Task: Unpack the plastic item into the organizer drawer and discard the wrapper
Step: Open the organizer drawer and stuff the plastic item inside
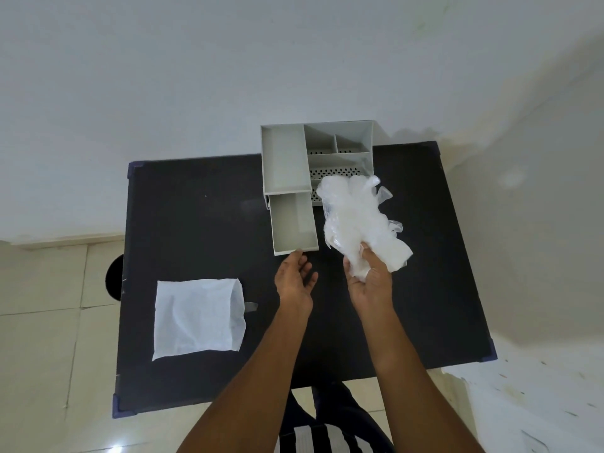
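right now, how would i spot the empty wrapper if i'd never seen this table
Start at the black table, with the grey organizer at its far edge. The wrapper lies flat on the near left part. Unlike the crumpled clear plastic held up by the right hand, it is white, squarish and untouched.

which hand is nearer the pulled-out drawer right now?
Left. The left hand has its fingertips at the front edge of the open drawer. The right hand is off to the drawer's right, gripping the bundle of clear plastic.
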